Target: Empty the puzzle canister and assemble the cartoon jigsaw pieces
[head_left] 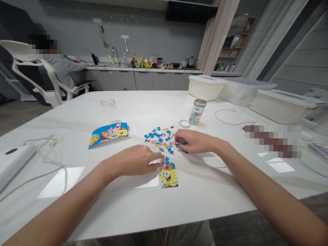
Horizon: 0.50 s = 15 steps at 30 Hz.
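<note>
My left hand [133, 160] lies on the white table [205, 194], its fingertips at the upper edge of a partly assembled SpongeBob jigsaw puzzle [169, 177]. My right hand [192, 140] reaches into a scatter of loose jigsaw pieces [159, 140], with its curled fingers among them. Whether either hand pinches a piece is hidden by the fingers. Left of the pieces lies a colourful picture card [109, 135]. Behind them stand a clear jar of puzzle art with a silver lid [197, 112] and a small round dish [185, 123].
A clear glass [108, 102] stands on the table, near a white cable [230, 118]. A white device [15, 164] sits at the left edge. Lidded white plastic boxes [206, 87] line the far right. A seated person [63, 70] occupies a white chair beyond the table.
</note>
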### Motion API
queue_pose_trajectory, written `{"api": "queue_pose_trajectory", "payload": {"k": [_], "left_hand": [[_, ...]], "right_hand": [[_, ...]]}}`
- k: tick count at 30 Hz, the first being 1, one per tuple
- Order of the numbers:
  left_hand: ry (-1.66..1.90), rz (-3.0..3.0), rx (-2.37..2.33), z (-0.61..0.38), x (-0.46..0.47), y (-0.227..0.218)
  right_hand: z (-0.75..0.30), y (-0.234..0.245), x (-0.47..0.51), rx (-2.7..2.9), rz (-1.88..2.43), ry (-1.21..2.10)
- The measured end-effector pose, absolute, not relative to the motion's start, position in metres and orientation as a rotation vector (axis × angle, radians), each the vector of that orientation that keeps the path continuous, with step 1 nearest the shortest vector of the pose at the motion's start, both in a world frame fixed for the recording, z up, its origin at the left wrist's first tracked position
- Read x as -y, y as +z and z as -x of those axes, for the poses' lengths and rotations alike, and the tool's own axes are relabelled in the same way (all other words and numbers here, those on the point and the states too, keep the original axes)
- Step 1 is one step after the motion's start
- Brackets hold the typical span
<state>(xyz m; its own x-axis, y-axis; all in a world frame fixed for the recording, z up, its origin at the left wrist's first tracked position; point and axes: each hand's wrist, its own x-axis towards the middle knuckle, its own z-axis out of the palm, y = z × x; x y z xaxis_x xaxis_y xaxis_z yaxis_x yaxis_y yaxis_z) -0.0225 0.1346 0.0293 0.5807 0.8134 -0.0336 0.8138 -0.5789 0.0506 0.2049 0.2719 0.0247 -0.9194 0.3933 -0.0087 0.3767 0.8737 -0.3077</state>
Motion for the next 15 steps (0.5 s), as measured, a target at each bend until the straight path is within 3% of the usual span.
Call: {"api": "queue_pose_trajectory", "payload": {"k": [8,15], "left_hand": [[-0.045,-2.71,-1.413,0.018,-0.135,0.029],[0.002,-2.449,-2.277,0.066,-0.154,0.028]], "right_hand": [[-0.206,0.02,-0.276,3.009,0.665,0.496],[-0.207,0.022,-0.277,2.977,0.638,0.476]]}}
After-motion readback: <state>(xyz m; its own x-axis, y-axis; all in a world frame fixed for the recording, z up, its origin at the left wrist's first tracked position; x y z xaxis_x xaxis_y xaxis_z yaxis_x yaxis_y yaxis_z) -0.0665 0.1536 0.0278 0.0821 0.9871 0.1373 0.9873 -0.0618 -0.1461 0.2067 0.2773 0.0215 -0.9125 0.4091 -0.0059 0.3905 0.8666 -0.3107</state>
